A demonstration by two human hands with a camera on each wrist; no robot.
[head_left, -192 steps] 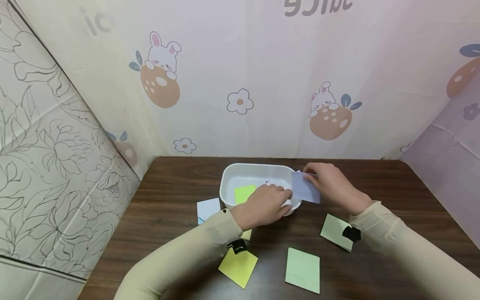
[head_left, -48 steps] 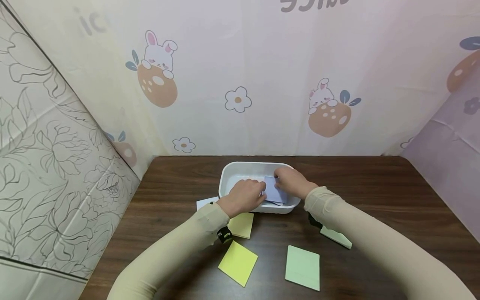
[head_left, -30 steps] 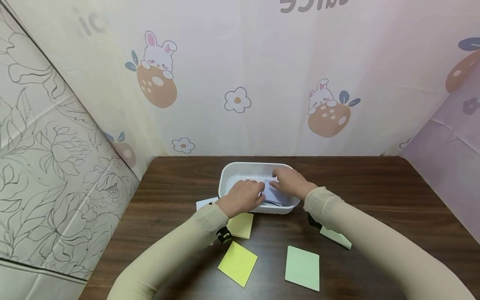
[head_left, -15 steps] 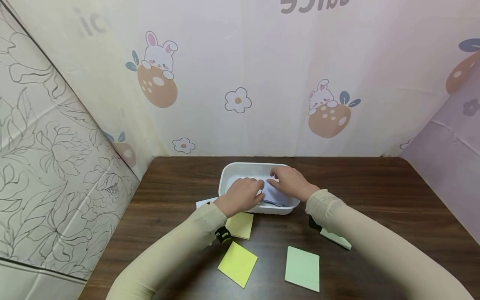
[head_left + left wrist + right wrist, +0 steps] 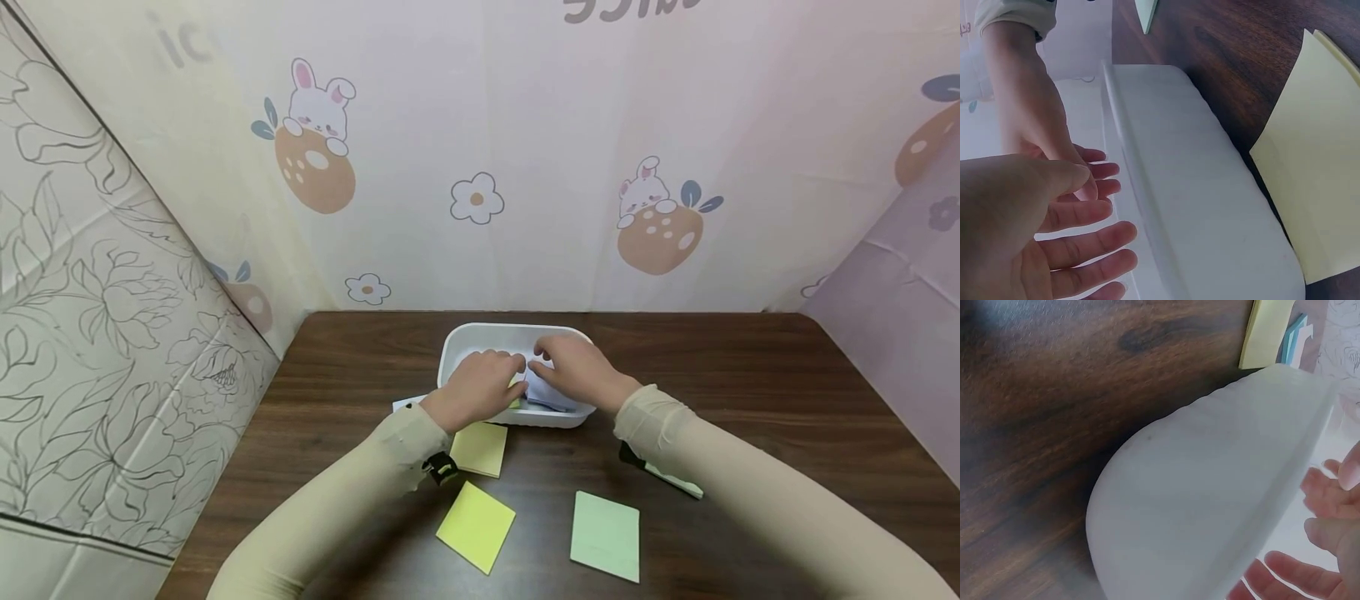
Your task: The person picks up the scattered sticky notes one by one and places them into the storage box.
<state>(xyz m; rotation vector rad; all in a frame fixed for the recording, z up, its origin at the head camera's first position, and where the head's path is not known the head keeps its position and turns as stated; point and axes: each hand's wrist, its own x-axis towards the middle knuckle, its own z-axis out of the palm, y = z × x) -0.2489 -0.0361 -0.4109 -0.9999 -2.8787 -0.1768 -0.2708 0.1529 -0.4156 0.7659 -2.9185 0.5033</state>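
Observation:
A white plastic container (image 5: 558, 421) holds a lavender pad of sticky notes (image 5: 546, 394) at its right side, with a strip of yellow-green note (image 5: 515, 402) showing beside it. The left hand (image 5: 480, 385) hovers over the container's left half, hiding part of the inside. Over the lavender pad is the right hand (image 5: 577, 371), fingers loosely bent and gripping nothing. In the left wrist view, the left hand's fingers (image 5: 1094, 244) are spread with only air between them, close to the right hand (image 5: 1032, 112). Thumb and fingers of the right hand stand apart in the right wrist view too.
On the dark wooden table (image 5: 352, 367) before the container lie a pale yellow pad (image 5: 482, 450), a brighter yellow pad (image 5: 476, 527) and a green pad (image 5: 605, 536). Another green pad (image 5: 678, 483) is partly under the right forearm. White paper (image 5: 408, 403) shows left of the container.
The lavender pad, held at the container's right rim earlier, is now inside it, let go by the right hand. Lately the hands have shifted only slightly, the left one leftward, uncovering the yellow-green note.

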